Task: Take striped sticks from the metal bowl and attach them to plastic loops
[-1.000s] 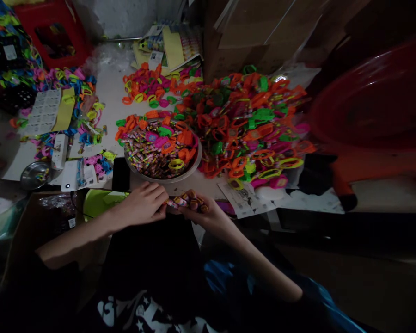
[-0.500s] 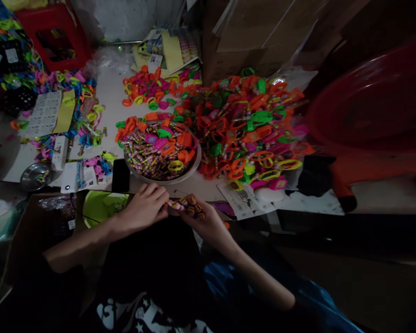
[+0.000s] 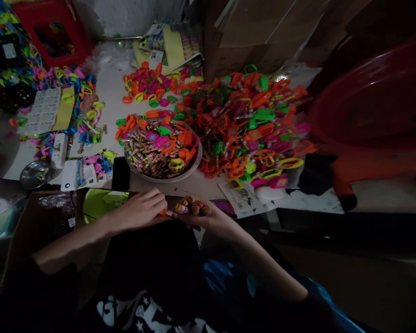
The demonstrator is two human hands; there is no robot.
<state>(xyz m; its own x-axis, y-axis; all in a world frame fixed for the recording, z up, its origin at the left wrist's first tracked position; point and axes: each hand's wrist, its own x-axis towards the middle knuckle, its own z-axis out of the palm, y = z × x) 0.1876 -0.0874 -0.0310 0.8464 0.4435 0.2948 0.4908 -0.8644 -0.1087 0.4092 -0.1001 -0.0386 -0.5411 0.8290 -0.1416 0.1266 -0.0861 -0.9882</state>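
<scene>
Just small multicoloured candy sticks [image 3: 180, 210]

Dim overall; tabletop centre lit from above, lap shadowed, edges stretched, soft.

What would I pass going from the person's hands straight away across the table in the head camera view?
Left hand and right hand pinching small candy rolls → metal bowl of candy rolls and plastic rings → loose rings on the table → yellow paper sheets by the wall.
</scene>
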